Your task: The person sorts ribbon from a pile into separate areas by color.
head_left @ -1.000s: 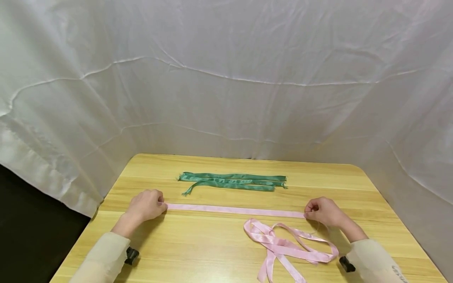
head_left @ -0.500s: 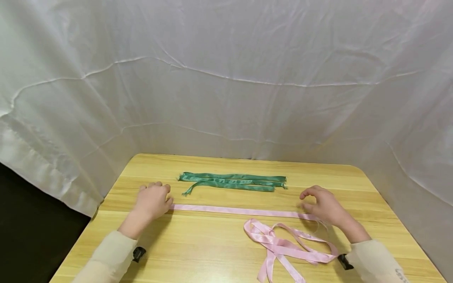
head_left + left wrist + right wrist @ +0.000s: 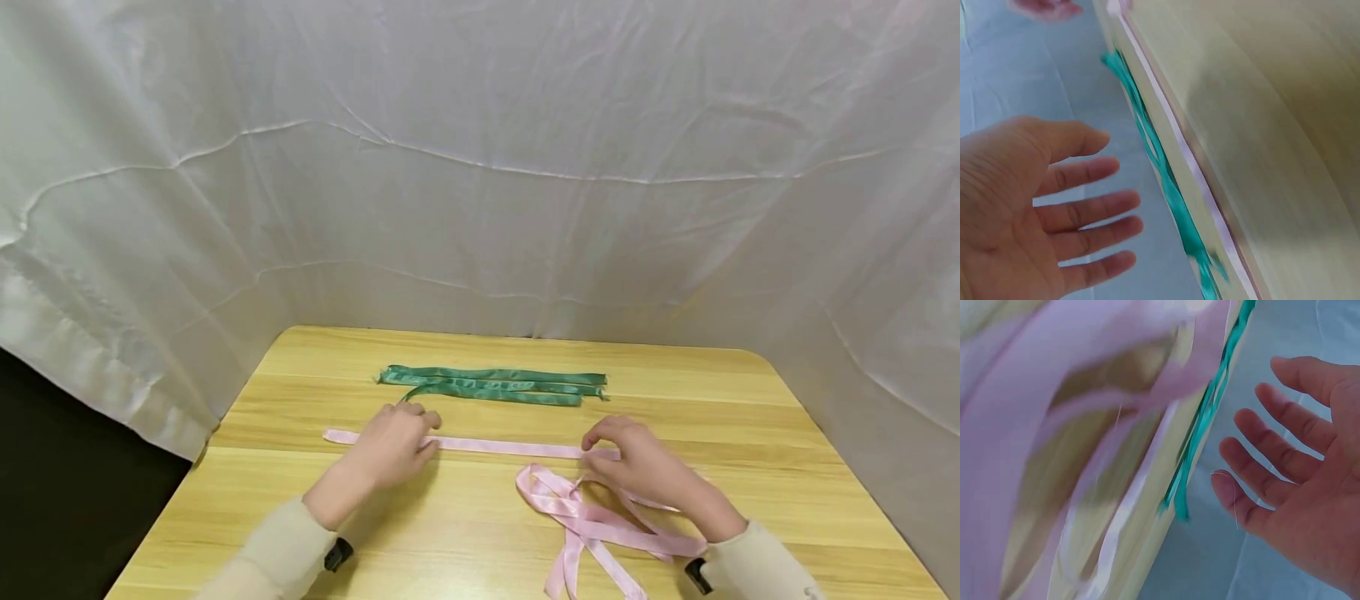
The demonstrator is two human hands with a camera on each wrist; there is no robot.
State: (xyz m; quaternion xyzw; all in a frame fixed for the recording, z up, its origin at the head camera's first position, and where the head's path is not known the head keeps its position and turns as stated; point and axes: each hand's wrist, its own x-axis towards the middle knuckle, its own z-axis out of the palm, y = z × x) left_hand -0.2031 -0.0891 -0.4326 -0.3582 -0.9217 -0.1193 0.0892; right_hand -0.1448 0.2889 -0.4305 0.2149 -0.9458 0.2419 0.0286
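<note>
A narrow pink ribbon strip (image 3: 510, 448) lies straight across the table. My left hand (image 3: 393, 446) hovers above its left part, leaving the left end visible. In the left wrist view, this hand's fingers (image 3: 1104, 203) are spread and hold nothing. Over the strip's right end is my right hand (image 3: 637, 458), which partly covers the loose pink ribbon (image 3: 600, 531) heaped below. The right wrist view shows that hand's fingers (image 3: 1269, 447) relaxed and apart, with a fine pale thread by one fingertip. Whether either hand touches the strip cannot be told.
Several green ribbon pieces (image 3: 495, 386) with frayed ends lie side by side behind the pink strip. White cloth (image 3: 480, 208) hangs behind and at both sides of the wooden table (image 3: 465, 533). Black material (image 3: 75, 483) shows at the left.
Both hands have let go of the pink strip's ends and moved inward, the left hand to the right, the right hand to the left. The strip and green pieces lie much as before.
</note>
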